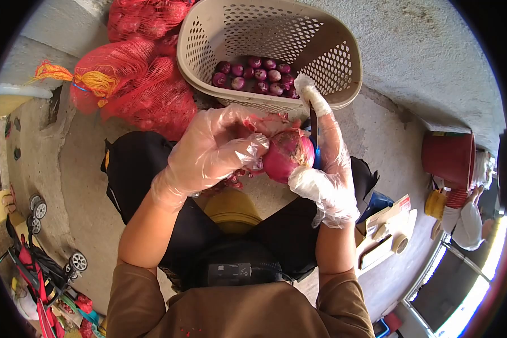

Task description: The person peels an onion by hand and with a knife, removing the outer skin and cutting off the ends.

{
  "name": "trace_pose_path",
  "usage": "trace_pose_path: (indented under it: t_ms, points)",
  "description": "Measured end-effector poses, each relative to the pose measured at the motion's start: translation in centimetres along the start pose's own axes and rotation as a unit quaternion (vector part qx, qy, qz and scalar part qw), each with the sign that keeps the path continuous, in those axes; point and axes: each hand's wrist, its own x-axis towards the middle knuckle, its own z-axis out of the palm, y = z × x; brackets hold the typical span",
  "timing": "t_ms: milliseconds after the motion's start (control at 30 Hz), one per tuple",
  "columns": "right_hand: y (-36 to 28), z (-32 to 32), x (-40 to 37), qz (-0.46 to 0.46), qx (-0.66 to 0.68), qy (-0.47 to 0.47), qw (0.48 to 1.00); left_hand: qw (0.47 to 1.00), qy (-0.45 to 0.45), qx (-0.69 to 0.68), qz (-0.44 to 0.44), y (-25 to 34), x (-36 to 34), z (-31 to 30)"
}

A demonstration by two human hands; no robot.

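Observation:
A large red onion, its papery skin partly loose at the top, is held between my two hands above my lap. My left hand, in a clear plastic glove, closes on the onion's left side, with torn skin by its fingers. My right hand, gloved the same way, grips a knife with a dark narrow blade and some blue near the palm. The right thumb presses the onion's lower right side. The knife lies along the onion's right edge, and its handle is mostly hidden by the fingers.
A beige perforated basket ahead holds several red onions. Red mesh sacks lie to its left. Below my hands sits a yellow container, with onion skins near its top. Cardboard lies right; a stroller stands left.

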Motion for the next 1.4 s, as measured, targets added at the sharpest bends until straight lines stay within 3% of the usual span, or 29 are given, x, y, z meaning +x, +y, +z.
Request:
trace_pose_path:
  t_ms: [100,200,300,400,500,600,733,833,1033,1400]
  points:
    - [-0.7,0.5,0.0,0.033,0.046,0.004,0.998,0.999,0.01,-0.014,0.042,-1.1,0.0,-0.6]
    - [-0.4,0.1,0.0,0.024,0.005,-0.024,0.999,0.973,0.055,0.198,0.104,-1.5,0.3,-0.8]
    - [-0.3,0.3,0.1,0.019,0.028,-0.043,0.998,0.955,0.048,0.245,0.161,-1.5,0.5,-0.9]
    - [-0.3,0.5,-0.1,0.034,0.025,-0.028,0.999,0.949,0.086,0.289,0.093,-1.0,0.2,-0.6]
    - [-0.3,0.1,0.0,0.009,-0.04,-0.046,0.998,0.955,0.073,0.272,0.094,-1.4,0.1,-0.9]
    - [-0.4,-0.3,-0.1,-0.01,-0.107,-0.062,0.992,0.998,-0.003,0.058,-0.025,-0.8,0.0,-1.5]
    - [-0.6,0.1,-0.4,0.019,-0.125,-0.07,0.989,0.992,-0.055,-0.002,-0.115,-1.1,0.0,-0.8]
    - [-0.8,0.0,-0.3,0.006,-0.207,-0.086,0.975,0.992,-0.049,-0.031,-0.115,-0.6,0.0,-0.1]
    - [-1.0,0.6,-0.2,-0.029,-0.31,-0.077,0.947,0.997,-0.041,0.038,-0.06,-1.4,0.3,-1.1]
    - [0.1,-0.5,-0.3,-0.034,-0.218,-0.037,0.975,0.997,0.076,0.003,0.03,-1.0,0.3,-0.4]
